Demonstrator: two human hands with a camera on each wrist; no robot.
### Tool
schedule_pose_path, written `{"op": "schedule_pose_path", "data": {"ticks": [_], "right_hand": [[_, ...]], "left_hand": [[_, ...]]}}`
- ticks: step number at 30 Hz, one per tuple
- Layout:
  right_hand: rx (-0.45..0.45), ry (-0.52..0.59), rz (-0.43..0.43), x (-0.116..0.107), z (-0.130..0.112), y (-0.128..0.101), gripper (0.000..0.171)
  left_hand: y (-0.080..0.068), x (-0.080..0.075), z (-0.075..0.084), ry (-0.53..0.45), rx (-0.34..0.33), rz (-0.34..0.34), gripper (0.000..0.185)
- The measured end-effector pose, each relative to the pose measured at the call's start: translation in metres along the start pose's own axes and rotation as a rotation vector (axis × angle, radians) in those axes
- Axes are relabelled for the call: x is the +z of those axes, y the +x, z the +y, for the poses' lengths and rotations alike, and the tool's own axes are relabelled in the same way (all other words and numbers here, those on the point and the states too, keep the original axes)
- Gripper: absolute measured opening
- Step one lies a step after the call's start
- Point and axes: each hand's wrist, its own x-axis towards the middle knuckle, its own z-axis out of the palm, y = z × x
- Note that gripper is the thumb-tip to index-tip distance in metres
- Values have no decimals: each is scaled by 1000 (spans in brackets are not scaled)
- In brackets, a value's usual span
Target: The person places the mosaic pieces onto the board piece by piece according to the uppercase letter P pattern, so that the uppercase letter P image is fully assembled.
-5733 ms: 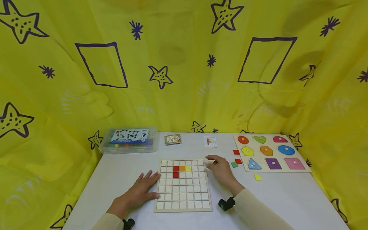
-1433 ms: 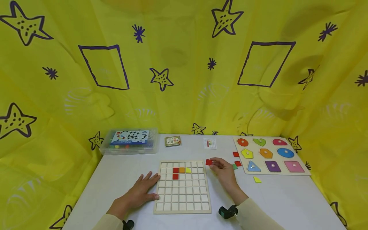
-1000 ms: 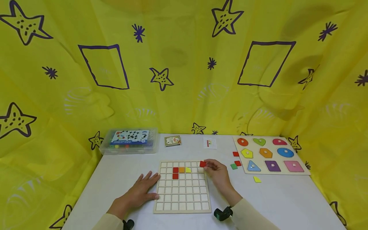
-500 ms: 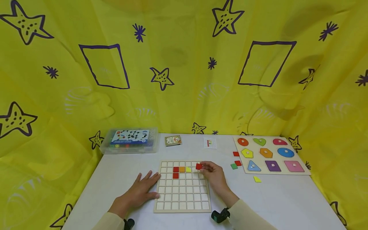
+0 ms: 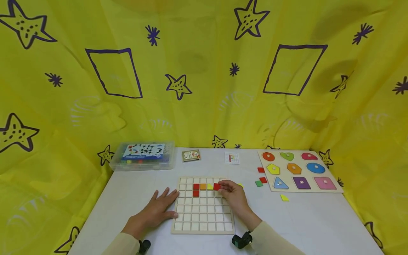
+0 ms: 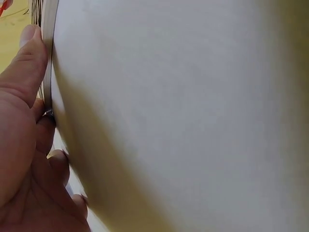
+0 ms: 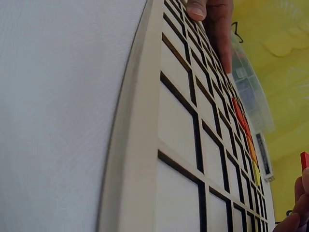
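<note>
A pale wooden grid board [image 5: 204,216] lies on the white table [image 5: 306,219]. Its upper rows hold two red tiles [image 5: 196,190], an orange tile [image 5: 203,186] and a yellow tile [image 5: 210,186]. My right hand [image 5: 222,187] pinches a red square tile [image 5: 217,186] just over the cell to the right of the yellow one. That tile's edge [image 7: 304,160] shows in the right wrist view above the board [image 7: 183,125]. My left hand [image 5: 163,205] rests flat on the table, its fingers against the board's left edge [image 6: 48,58].
Loose red tiles [image 5: 262,175], a green tile [image 5: 258,183] and a yellow tile [image 5: 284,197] lie right of the board. A shape puzzle [image 5: 331,189] sits far right. A pattern card [image 5: 232,158], a small box [image 5: 191,155] and a clear plastic case [image 5: 143,155] line the back.
My right hand picked a red tile from the loose ones and carried it left, onto the board beside the yellow tile. The left hand stayed put.
</note>
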Motion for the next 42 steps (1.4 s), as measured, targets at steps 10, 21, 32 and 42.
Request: {"op": "schedule_pose_path", "data": {"ticks": [10, 21, 32, 42], "right_hand": [[17, -25, -62, 16, 0, -5, 23], [-80, -65, -147, 45, 0, -11, 22], [-115, -177, -134, 51, -2, -16, 21], [-145, -323, -156, 59, 1, -14, 19]], "left_hand": [[0, 0, -3, -26, 48, -8, 85], [1, 3, -6, -41, 37, -15, 94], [3, 4, -2, -29, 32, -19, 94], [2, 4, 0, -24, 16, -13, 93]]}}
